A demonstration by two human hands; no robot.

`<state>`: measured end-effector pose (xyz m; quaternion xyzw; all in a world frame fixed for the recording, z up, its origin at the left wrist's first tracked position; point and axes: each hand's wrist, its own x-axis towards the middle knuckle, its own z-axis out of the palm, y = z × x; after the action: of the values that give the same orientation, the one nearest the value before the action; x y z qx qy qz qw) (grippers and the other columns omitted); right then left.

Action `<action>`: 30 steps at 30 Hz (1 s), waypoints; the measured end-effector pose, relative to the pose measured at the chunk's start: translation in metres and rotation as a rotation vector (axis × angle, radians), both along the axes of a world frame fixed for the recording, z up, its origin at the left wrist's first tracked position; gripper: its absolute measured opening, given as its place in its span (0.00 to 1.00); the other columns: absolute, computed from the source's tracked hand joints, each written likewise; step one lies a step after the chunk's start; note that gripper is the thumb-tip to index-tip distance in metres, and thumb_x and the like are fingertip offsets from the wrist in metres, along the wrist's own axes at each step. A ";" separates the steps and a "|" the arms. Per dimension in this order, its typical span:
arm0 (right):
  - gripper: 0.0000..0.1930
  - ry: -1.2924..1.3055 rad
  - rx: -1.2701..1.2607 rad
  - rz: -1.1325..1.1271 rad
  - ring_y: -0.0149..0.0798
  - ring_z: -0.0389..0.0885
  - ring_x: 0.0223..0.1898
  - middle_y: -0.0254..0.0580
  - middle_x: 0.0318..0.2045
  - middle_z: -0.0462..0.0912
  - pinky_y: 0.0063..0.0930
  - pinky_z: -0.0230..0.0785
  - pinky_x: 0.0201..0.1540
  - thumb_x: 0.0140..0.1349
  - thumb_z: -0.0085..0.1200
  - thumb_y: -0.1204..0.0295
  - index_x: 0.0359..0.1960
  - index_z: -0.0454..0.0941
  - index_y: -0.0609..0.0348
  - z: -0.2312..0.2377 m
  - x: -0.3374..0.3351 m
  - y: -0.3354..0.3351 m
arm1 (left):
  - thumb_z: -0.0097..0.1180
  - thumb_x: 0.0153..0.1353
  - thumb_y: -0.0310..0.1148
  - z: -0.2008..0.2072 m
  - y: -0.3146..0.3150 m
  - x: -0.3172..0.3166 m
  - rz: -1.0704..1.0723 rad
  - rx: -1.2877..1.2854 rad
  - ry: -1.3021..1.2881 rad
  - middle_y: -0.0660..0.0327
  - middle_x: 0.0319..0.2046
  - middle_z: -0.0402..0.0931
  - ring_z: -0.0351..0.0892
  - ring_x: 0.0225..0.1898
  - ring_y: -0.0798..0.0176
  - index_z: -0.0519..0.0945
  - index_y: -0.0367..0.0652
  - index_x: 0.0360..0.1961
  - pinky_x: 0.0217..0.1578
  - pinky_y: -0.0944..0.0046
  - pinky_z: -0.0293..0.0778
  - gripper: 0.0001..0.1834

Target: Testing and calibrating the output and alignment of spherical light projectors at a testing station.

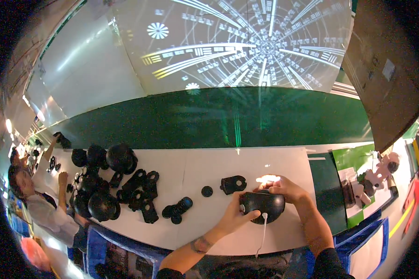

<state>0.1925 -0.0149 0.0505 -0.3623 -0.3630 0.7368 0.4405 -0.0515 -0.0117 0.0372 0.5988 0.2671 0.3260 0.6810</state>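
Note:
Between my two hands is a black, rounded projector (pixel 271 203), held just above the white table. My left hand (pixel 235 215) grips its left side, the thumb lying across the near face. A white cable (pixel 264 232) plugs into that face and runs down toward the table's near edge. My right hand (pixel 287 188) is closed on its far right side, its fingers brightly lit from the front of the projector. Just beyond my left hand lies a black bracket-like part (pixel 233 184) with a round hole, beside a small black disc (pixel 207 191).
Black round parts (pixel 119 158) and flat black pieces (pixel 142 190) crowd the table's left, with several small discs (pixel 177 210) nearer. A white-lined pattern (pixel 265 49) glows on the board ahead. Another person (pixel 51 209) sits at left. White devices (pixel 379 172) stand on a green mat at right.

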 end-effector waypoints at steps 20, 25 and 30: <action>0.33 -0.023 0.061 0.047 0.45 0.77 0.57 0.56 0.55 0.78 0.38 0.67 0.64 0.55 0.63 0.69 0.61 0.65 0.72 -0.005 0.002 0.001 | 0.72 0.53 0.43 -0.015 0.002 0.003 0.011 0.019 0.017 0.60 0.54 0.68 0.66 0.58 0.63 0.61 0.44 0.61 0.61 0.58 0.64 0.41; 0.33 -0.004 0.070 0.031 0.44 0.78 0.56 0.55 0.54 0.79 0.38 0.68 0.62 0.56 0.64 0.67 0.60 0.66 0.71 0.005 -0.001 0.000 | 0.72 0.54 0.42 -0.013 0.005 -0.001 -0.005 -0.019 0.018 0.60 0.53 0.68 0.68 0.57 0.63 0.61 0.43 0.61 0.59 0.59 0.67 0.40; 0.34 -0.012 0.015 0.030 0.49 0.75 0.60 0.56 0.52 0.79 0.40 0.66 0.65 0.52 0.67 0.68 0.59 0.67 0.66 -0.009 0.002 0.005 | 0.72 0.54 0.43 -0.019 0.003 0.000 0.005 0.015 -0.006 0.60 0.53 0.68 0.69 0.56 0.63 0.60 0.43 0.61 0.57 0.60 0.69 0.40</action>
<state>0.1948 -0.0104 0.0418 -0.3581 -0.3766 0.7384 0.4298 -0.0512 -0.0089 0.0178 0.6021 0.2641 0.3316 0.6766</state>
